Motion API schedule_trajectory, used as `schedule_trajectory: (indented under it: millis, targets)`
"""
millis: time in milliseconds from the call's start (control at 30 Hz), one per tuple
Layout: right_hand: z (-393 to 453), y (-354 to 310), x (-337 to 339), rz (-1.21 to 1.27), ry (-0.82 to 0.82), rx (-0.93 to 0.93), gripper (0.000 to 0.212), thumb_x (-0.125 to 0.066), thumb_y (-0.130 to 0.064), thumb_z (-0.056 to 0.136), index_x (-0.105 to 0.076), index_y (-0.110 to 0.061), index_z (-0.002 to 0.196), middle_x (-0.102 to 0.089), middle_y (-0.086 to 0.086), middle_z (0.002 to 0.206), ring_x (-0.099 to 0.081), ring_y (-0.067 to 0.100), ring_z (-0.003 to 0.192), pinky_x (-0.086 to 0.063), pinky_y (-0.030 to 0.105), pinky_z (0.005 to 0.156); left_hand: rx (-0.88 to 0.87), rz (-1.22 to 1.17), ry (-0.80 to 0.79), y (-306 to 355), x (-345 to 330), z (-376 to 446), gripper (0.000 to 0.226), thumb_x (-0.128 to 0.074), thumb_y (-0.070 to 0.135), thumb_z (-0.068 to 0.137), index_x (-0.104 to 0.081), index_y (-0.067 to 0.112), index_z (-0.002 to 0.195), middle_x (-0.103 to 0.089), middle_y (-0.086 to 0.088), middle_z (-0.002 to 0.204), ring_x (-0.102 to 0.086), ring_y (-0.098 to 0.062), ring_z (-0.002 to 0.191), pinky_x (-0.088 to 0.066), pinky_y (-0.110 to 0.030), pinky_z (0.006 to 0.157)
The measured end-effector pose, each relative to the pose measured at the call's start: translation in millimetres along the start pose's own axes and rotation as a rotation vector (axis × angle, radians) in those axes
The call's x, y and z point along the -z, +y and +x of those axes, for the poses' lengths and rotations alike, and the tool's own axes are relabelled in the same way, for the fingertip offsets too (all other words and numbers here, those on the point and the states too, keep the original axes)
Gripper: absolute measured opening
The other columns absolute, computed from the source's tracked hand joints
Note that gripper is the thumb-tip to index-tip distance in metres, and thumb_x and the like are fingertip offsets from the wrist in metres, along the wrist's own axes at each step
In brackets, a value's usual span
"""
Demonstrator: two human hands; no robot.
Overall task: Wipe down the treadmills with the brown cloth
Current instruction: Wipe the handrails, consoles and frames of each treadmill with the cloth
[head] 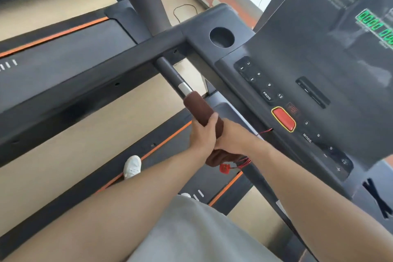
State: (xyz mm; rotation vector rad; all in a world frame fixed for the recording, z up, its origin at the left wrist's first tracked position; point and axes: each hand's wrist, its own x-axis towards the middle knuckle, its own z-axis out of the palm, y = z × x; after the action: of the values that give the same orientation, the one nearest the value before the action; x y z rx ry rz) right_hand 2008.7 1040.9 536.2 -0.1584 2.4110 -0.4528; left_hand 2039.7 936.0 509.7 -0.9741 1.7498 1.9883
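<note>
Plainly the treadmill [276,66] fills most of the view, its dark console slanting from the far middle to the near right, and a second treadmill [63,53] lies beyond it on the left across a strip of pale floor. From the frame a handlebar [170,74] juts toward the person, black with a silver band, and this is the part being cleaned now. Around its near end the brown cloth [200,110] is wrapped like a sleeve, which, I judge, lets one stroke rub the whole round of the bar at once; a loose tail of cloth hangs below the hands. Both hands are together on the bar: the left hand [203,134] curls round the cloth with its thumb on top, and the right hand [230,136] clamps the cloth just behind it, touching the left. Far of the button panel sits a round cup holder [222,37], and nothing shows inside it. Smaller, a red stop button [284,119] lies right of the bar, and a red safety clip [224,168] dangles on its cord under the cloth.
</note>
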Motion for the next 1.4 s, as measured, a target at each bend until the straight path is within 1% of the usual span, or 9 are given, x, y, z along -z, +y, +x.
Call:
schedule_trajectory:
  millis: [167,367,500,667,733,833,967,1233,1400]
  targets:
    - [-25.0,-2.8,-29.4,-0.343,0.287,-0.190,0.044,-0.069,-0.032,0.083,-0.039,-0.019,0.113,-0.061,-0.005,0.089,-0.071,0.027,0.086,-0.040,0.034,0.064,0.100,-0.073,-0.177,-23.7,-10.9,-3.8,0.056,-0.058,0.062,0.089,-0.057,0.028,0.133,-0.072,0.003,0.117,-0.069,-0.019,0.108,-0.054,-0.045,0.102]
    - [1.5,-15.8,-19.5,-0.252,0.284,-0.098,0.035,-0.059,-0.032,0.093,-0.045,-0.018,0.122,-0.045,-0.010,0.077,-0.062,0.026,0.078,-0.040,0.034,0.065,0.134,-0.072,-0.108,-2.5,-8.7,13.6,0.047,-0.049,0.058,0.100,-0.053,0.024,0.132,-0.070,0.002,0.112,-0.066,-0.020,0.102,-0.051,-0.036,0.095]
    - [32.8,-41.5,-7.8,-0.162,0.274,-0.036,0.041,-0.064,-0.029,0.088,-0.046,-0.018,0.123,-0.061,-0.003,0.090,-0.063,0.030,0.083,-0.040,0.034,0.067,0.137,-0.036,0.004,34.1,8.7,39.3,0.049,-0.047,0.057,0.101,-0.053,0.016,0.127,-0.066,-0.001,0.110,-0.062,-0.023,0.098,-0.048,-0.034,0.090]
    - [98.2,-100.8,3.9,-0.254,0.416,0.114,0.043,-0.062,-0.029,0.090,-0.047,-0.012,0.126,-0.068,0.004,0.099,-0.069,0.031,0.088,-0.039,0.034,0.063,0.120,0.118,0.028,91.5,60.8,92.9,0.075,-0.045,0.065,0.098,-0.052,0.005,0.142,-0.062,-0.011,0.137,-0.060,-0.030,0.119,-0.050,-0.034,0.098]
    - [119.1,-125.2,7.1,-0.262,0.482,0.131,0.036,-0.056,-0.031,0.092,-0.049,-0.012,0.121,-0.069,0.005,0.102,-0.070,0.033,0.090,-0.038,0.034,0.064,0.130,0.164,-0.094,110.6,89.9,103.8,0.076,-0.042,0.072,0.096,-0.055,0.013,0.141,-0.057,-0.002,0.140,-0.056,-0.021,0.122,-0.045,-0.026,0.091]
    - [141.0,-149.3,13.9,-0.214,0.524,0.174,0.030,-0.055,-0.038,0.090,-0.054,-0.017,0.112,-0.069,0.003,0.104,-0.070,0.033,0.093,-0.046,0.037,0.069,0.068,0.230,-0.160,124.3,129.2,112.6,0.079,-0.044,0.080,0.090,-0.055,0.024,0.145,-0.050,0.010,0.144,-0.046,-0.010,0.132,-0.030,-0.024,0.106]
    - [160.2,-158.9,28.5,-0.102,0.346,0.113,0.044,-0.055,-0.057,0.083,-0.061,-0.022,0.110,-0.071,0.006,0.112,-0.067,0.034,0.101,-0.046,0.036,0.076,0.010,0.291,-0.056,108.8,159.6,105.2,0.070,-0.037,0.070,0.099,-0.050,0.024,0.150,-0.050,0.003,0.153,-0.047,-0.020,0.139,-0.030,-0.033,0.119]
    - [162.3,-162.2,66.0,0.498,-0.277,-0.281,0.042,-0.085,-0.033,0.067,-0.075,-0.010,0.101,-0.077,0.014,0.099,-0.075,0.035,0.090,-0.059,0.043,0.091,0.078,0.365,-0.033,84.0,179.5,82.5,0.075,-0.030,0.076,0.094,-0.055,0.025,0.142,-0.060,-0.002,0.141,-0.056,-0.028,0.129,-0.040,-0.048,0.114]
    - [148.1,-160.3,60.4,0.546,-0.197,-0.221,0.025,-0.081,-0.031,0.076,-0.072,-0.016,0.094,-0.077,0.011,0.090,-0.074,0.031,0.082,-0.061,0.042,0.087,-0.062,0.322,0.022,78.0,187.7,72.1,0.059,-0.035,0.073,0.089,-0.066,0.028,0.111,-0.069,0.003,0.116,-0.064,-0.025,0.113,-0.044,-0.048,0.109]
